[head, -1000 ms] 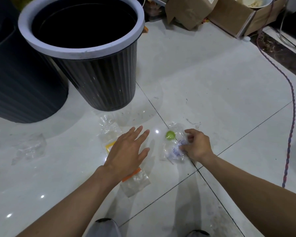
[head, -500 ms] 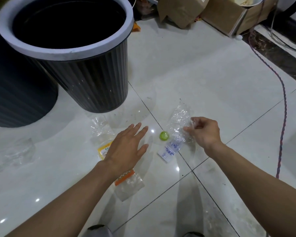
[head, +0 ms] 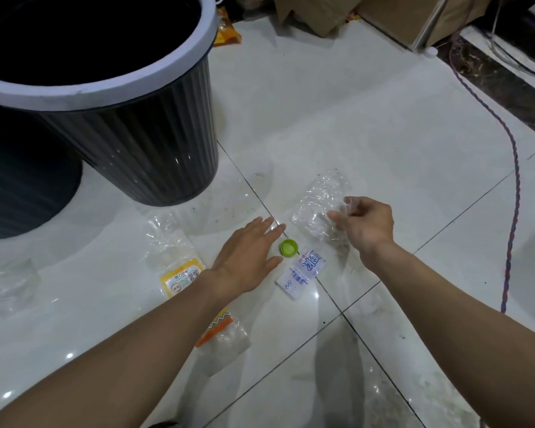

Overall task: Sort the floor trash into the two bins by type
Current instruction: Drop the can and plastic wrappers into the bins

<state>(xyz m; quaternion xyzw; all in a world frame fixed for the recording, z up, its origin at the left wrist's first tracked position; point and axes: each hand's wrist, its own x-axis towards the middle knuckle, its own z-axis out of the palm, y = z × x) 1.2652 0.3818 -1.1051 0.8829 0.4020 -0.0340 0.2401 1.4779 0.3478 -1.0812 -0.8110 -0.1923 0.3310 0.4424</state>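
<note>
1. The crushed bottle (head: 318,208) has come up since a second ago. Its clear body is now stretched out and raised at the far end, while its label (head: 303,270) trails down to the floor. The pickup looks under way, but nothing is binned yet.
2. The right hand (head: 368,223) pinches the bottle's clear body between thumb and fingertips. The left hand (head: 247,257) is flat with straight fingers and holds nothing, its wrist over a yellow wrapper (head: 179,273). Whether it touches the tile I cannot tell.
3. The green cap (head: 288,248) lies open side up just beside the label. It seems loose now, so it is a separate piece to sort.
4. The ribbed bin (head: 155,156) stands up-left of the bottle, and its pale rim must be cleared. A darker bin (head: 22,186) sits to its left.
5. Open tile lies between the bottle and the ribbed bin. The cord (head: 513,168) runs well apart on the right.
</note>
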